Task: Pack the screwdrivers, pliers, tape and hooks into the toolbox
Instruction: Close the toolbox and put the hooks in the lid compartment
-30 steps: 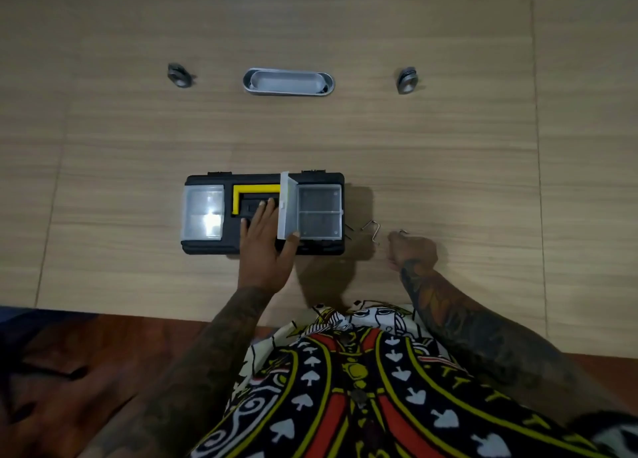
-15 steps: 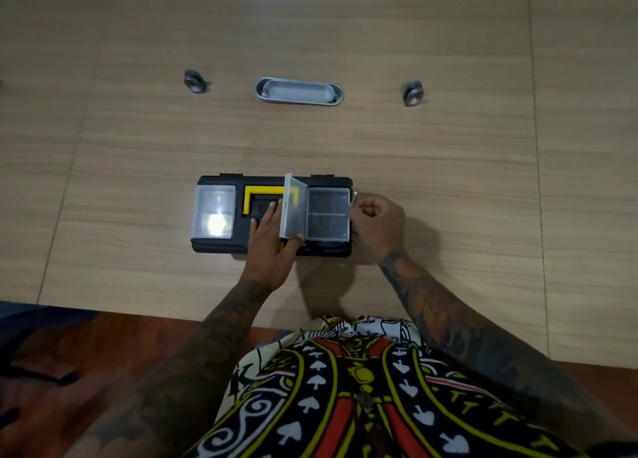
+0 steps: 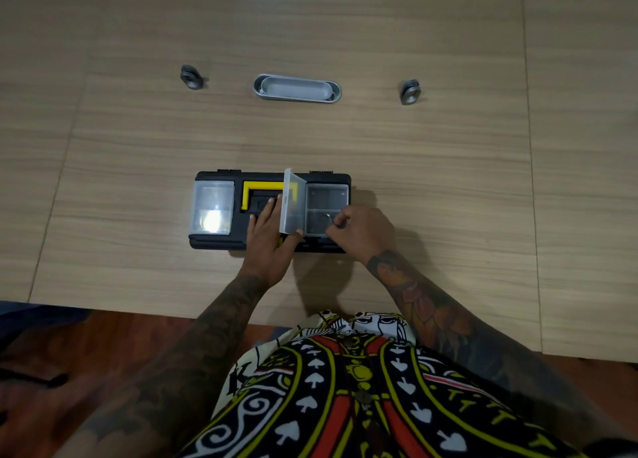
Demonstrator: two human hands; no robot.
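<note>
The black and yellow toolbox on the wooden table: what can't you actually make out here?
- Head view: the inside of the black and yellow toolbox is hidden; its main lid is shut.
- The thin metal hook at the right hand is too small to tell its shape.
- The raised clear compartment lid, held by the left hand, blurs part of the yellow handle.
- The left clear compartment is washed out by glare.

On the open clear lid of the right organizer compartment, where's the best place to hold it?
Grip the clear lid at its free near corner, coming from the left side, as the left hand does: it stands hinged upright, leaving the compartment clear for the right hand.
</note>
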